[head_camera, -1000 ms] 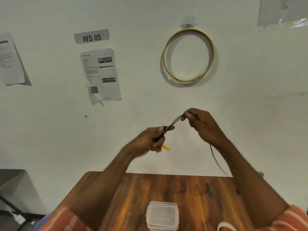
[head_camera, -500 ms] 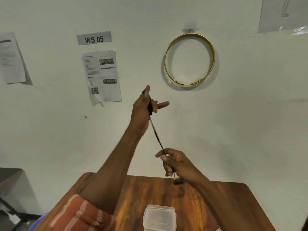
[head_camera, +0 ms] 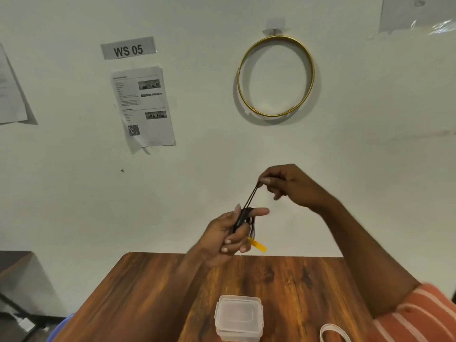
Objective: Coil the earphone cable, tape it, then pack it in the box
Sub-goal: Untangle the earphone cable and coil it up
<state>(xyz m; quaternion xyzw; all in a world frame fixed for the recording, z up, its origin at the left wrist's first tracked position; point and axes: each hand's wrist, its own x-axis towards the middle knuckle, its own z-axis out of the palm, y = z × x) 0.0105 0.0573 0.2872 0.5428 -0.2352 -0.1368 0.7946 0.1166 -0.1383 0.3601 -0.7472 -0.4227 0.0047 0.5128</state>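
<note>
The black earphone cable [head_camera: 251,196] is wound in loops around the fingers of my left hand [head_camera: 228,234], held up above the far edge of the wooden table [head_camera: 153,297]. A yellow tag [head_camera: 257,245] hangs below that hand. My right hand [head_camera: 288,186] is up and to the right, pinching the cable's free end so two taut strands run down to the left hand. A clear plastic box [head_camera: 238,317] with its lid on sits at the table's near middle. A white tape roll [head_camera: 333,333] shows partly at the bottom right.
A white wall stands close behind the table with a gold hoop [head_camera: 275,76], a "WS 05" label [head_camera: 128,48] and paper sheets [head_camera: 144,107]. A darker table corner [head_camera: 12,260] lies at the left.
Half a second ago my left hand was raised high and my right hand low by the table with the cable stretched between. Now the left hand is lower and the right hand has risen above it.
</note>
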